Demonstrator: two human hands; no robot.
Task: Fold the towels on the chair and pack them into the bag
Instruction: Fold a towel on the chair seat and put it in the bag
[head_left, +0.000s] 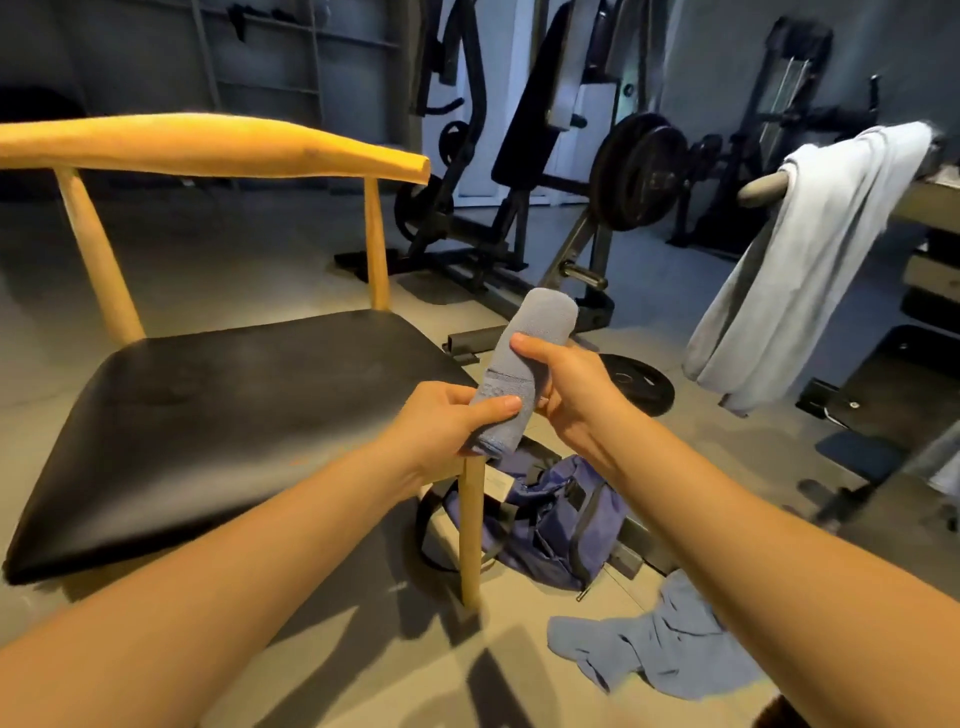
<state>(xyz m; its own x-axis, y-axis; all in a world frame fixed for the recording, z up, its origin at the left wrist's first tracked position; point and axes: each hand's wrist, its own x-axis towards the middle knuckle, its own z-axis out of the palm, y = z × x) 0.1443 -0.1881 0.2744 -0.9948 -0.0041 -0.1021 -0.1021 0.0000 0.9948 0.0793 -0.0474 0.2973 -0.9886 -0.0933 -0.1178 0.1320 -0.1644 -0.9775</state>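
1. My left grip (447, 423) is curled round the lower end of the rolled grey-blue towel (530, 353). My right grip (563, 387) is clamped on its middle, thumb on top. The roll hangs in the air just past the front corner of the wooden chair with the black padded seat (208, 415).
2. The soft dark-blue fabric bag (556, 519) lies slumped on the floor directly below, beside the chair leg. I cannot tell whether its mouth gapes. If it has sagged shut, the roll would probably catch on the rim.
3. Loosening either grip too soon would likely let the roll spring open.
4. A crumpled blue towel (660, 649) lies on the floor near the bag. A pale towel (810, 260) hangs over a padded bar to the right. Both look unfolded and sit off the chair, so I could easily overlook them.
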